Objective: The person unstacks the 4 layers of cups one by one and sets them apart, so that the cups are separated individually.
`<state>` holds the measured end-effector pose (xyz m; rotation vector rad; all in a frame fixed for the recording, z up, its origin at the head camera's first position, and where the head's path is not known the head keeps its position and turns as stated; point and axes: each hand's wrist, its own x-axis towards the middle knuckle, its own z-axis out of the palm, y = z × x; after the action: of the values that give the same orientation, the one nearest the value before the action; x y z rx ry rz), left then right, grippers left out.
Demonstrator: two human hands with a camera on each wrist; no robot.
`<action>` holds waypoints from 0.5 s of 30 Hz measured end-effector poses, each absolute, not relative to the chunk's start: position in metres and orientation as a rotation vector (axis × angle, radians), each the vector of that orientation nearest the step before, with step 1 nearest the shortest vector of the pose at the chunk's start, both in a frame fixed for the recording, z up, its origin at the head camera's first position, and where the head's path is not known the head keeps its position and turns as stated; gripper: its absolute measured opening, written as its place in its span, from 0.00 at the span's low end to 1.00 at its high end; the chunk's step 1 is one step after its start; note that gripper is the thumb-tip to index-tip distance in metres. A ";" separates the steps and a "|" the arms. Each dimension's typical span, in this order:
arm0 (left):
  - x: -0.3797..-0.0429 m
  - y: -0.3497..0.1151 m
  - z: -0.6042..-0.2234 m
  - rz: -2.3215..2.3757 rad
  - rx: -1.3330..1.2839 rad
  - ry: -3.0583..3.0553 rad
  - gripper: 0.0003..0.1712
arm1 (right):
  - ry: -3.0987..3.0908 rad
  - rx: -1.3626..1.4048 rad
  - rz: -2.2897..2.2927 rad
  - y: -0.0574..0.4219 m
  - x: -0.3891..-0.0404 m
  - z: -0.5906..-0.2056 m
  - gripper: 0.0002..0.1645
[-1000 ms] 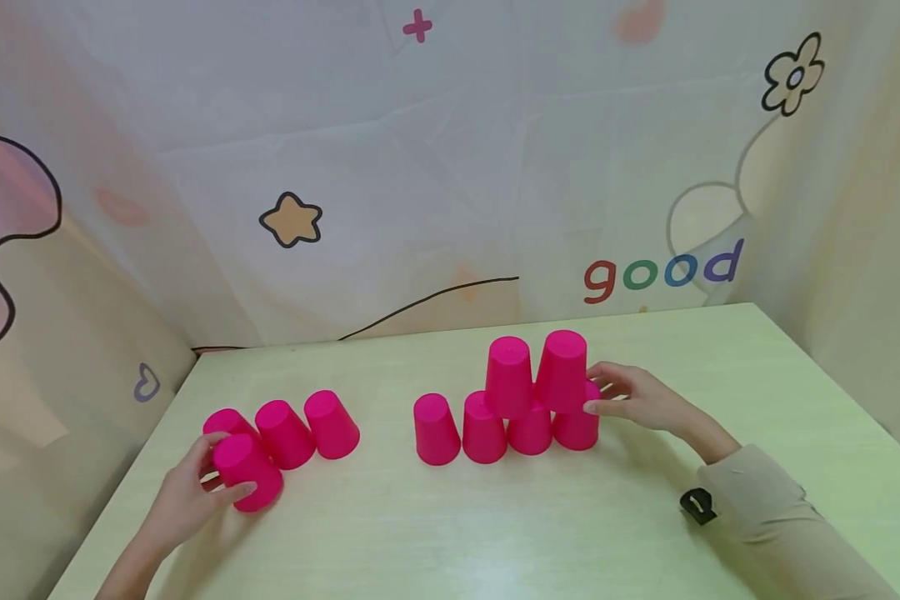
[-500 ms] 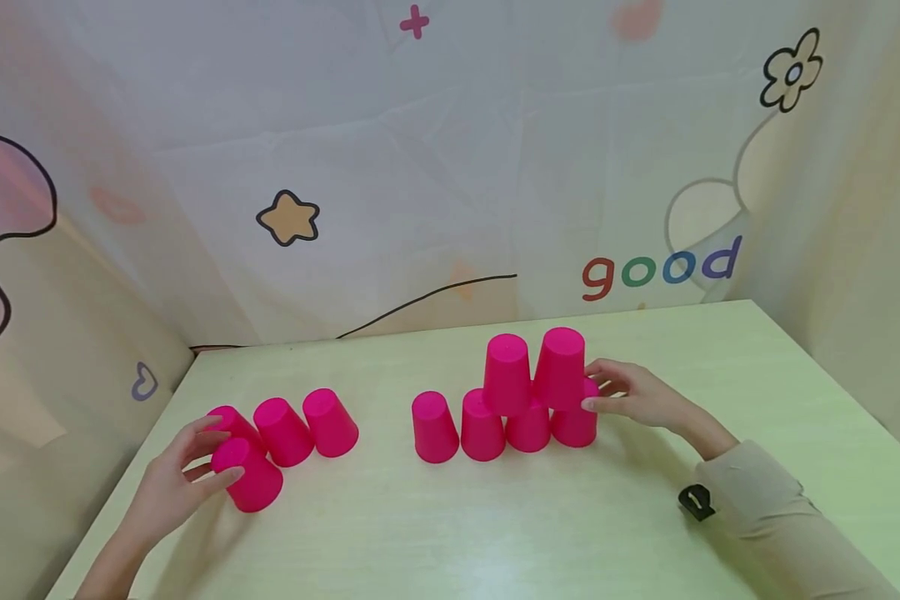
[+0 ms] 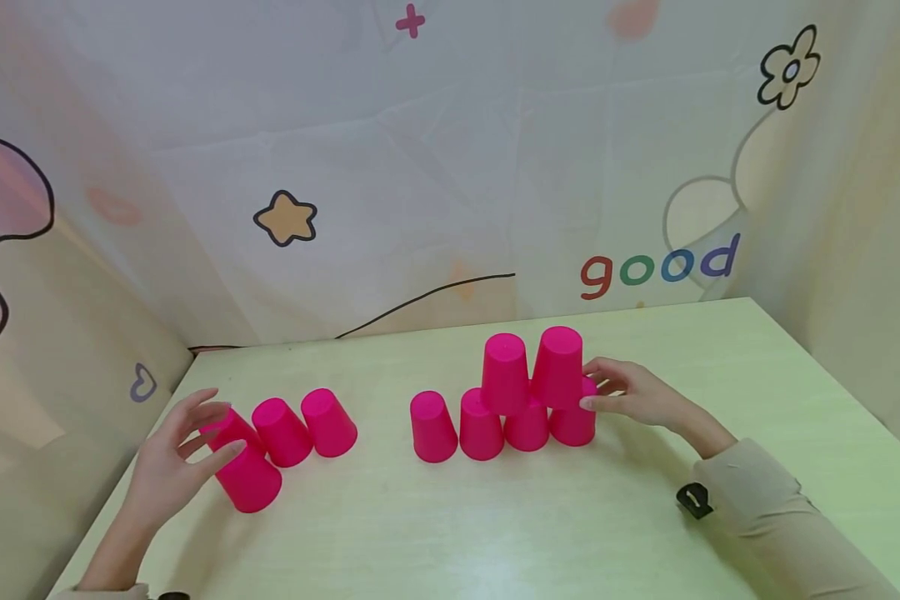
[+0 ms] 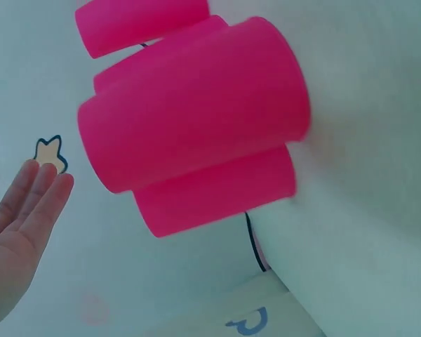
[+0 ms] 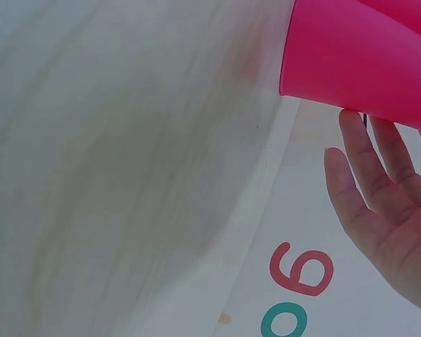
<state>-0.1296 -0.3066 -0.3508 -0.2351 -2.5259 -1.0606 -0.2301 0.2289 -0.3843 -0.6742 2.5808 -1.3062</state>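
On the left of the table, a pink upside-down cup (image 3: pixel 249 482) stands in front of a slanting row of three like it, among them a middle cup (image 3: pixel 281 435) and a right-hand cup (image 3: pixel 330 423). My left hand (image 3: pixel 167 471) hovers over the front cup, fingers spread and holding nothing; the left wrist view shows its straight fingers (image 4: pixel 38 203) apart from the cups. To the right, two pink cups (image 3: pixel 505 375) sit on a row of several upside-down cups. My right hand (image 3: pixel 641 398) is beside the rightmost bottom cup (image 3: pixel 573 427), fingertips (image 5: pixel 349 119) right at its side.
A pale wooden table (image 3: pixel 450 525) carries everything. Behind it hangs a printed curtain (image 3: pixel 420 167) with a star and the word "good". A black strap end (image 3: pixel 693 500) sticks out by the right sleeve (image 3: pixel 750 483). Table surface lies between the two cup groups.
My left hand has let go of the front left cup and risen up and to the left off it. The cups stay in place, and my right hand keeps its position.
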 end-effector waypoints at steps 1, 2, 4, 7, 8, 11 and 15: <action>-0.130 -0.304 -0.349 -1.067 -0.245 -2.516 0.40 | 2.581 -0.675 -1.306 0.229 -0.230 -0.384 0.23; -0.130 -0.301 -0.347 -1.071 -0.258 -2.507 0.40 | 2.580 -0.677 -1.305 0.229 -0.230 -0.384 0.23; -0.130 -0.296 -0.345 -1.090 -0.291 -2.489 0.40 | 2.579 -0.691 -1.305 0.229 -0.230 -0.384 0.23; -0.130 -0.290 -0.343 -1.088 -0.315 -2.497 0.40 | 2.576 -0.710 -1.309 0.230 -0.230 -0.384 0.23; -0.131 -0.288 -0.342 -1.092 -0.319 -2.500 0.40 | 2.574 -0.712 -1.310 0.230 -0.230 -0.385 0.23; -0.131 -0.284 -0.341 -1.104 -0.325 -2.510 0.40 | 2.576 -0.701 -1.312 0.229 -0.231 -0.385 0.23; -0.132 -0.279 -0.338 -1.136 -0.342 -2.501 0.40 | 2.580 -0.696 -1.308 0.228 -0.231 -0.385 0.23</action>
<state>-0.1322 -0.2785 -0.3381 -0.3424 -2.5008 -1.1356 -0.2311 0.2283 -0.3847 -0.6963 2.5804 -1.3076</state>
